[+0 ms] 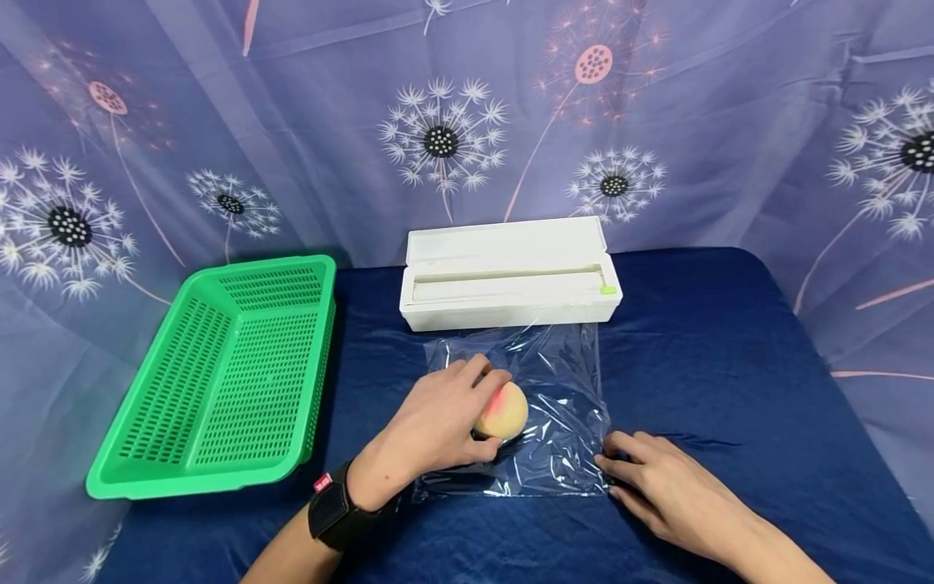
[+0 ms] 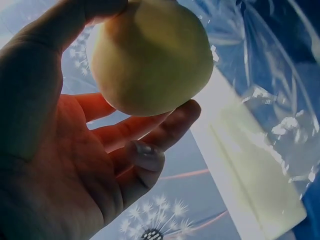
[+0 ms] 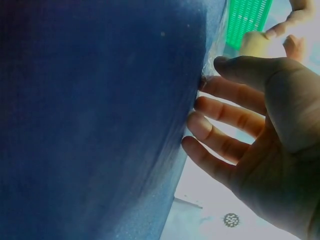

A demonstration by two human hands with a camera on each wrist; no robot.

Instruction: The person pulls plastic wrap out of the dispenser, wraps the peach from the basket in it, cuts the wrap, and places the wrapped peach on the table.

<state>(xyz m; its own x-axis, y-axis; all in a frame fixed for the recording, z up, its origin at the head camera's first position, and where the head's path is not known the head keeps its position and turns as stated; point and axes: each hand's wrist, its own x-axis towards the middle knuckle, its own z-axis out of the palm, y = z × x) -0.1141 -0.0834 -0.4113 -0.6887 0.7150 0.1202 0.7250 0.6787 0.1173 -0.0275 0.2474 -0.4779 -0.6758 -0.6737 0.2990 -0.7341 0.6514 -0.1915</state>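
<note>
A yellow peach with a pink blush (image 1: 505, 411) is gripped in my left hand (image 1: 445, 414), the thumb on its near side and fingers round the far side. In the left wrist view the peach (image 2: 152, 57) sits between thumb and fingers. Beneath it a sheet of clear plastic wrap (image 1: 558, 438) lies creased on the table. At the wrap's right edge rests my right hand (image 1: 664, 487), fingertips touching the film near its front corner. The right wrist view shows that hand's fingers (image 3: 225, 142) loosely bent, with thumb and index tip apart beside the film.
Behind the wrap stands a long white box (image 1: 511, 312) with its lid raised, a roll inside and a small green tab at the right. A green slotted basket (image 1: 310, 405) stands on the left. Dark blue cloth (image 1: 700, 341) covers the table; a dandelion-print curtain (image 1: 511, 105) hangs behind.
</note>
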